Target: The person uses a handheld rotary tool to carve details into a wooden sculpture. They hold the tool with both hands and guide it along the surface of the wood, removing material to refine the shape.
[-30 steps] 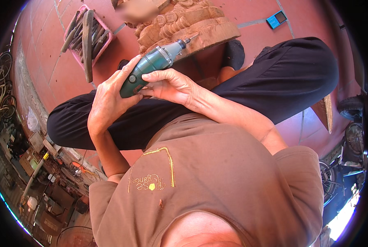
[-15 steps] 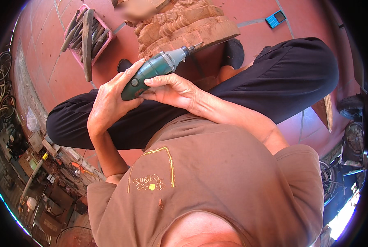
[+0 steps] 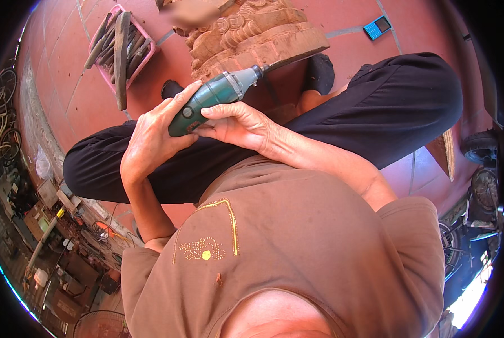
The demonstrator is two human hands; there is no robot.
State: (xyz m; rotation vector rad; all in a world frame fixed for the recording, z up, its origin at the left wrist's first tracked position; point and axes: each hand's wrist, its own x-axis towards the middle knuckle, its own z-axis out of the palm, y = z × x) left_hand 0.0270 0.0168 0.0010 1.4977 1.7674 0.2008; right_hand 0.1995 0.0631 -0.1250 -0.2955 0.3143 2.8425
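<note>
A green rotary tool with a grey nose lies tilted across both my hands, its collet end pointing up and to the right. My left hand wraps round the rear of the body, thumb side along the casing. From the other side my right hand grips it, thumb resting near the round cap and fingers underneath, partly hidden. Just beyond the nose stands a carved wooden piece with rounded reliefs and a broad base. A thin bit at the collet shows only faintly against that wood.
On the tiled floor at far left, a pink basket holds several dark wooden-handled tools. A blue keypad phone lies at far right. My crossed legs in black trousers frame the work spot. Assorted clutter lines the left.
The rotary tool has shifted very slightly to the right, and its bit shows less distinctly. Both hands keep their hold on it.
</note>
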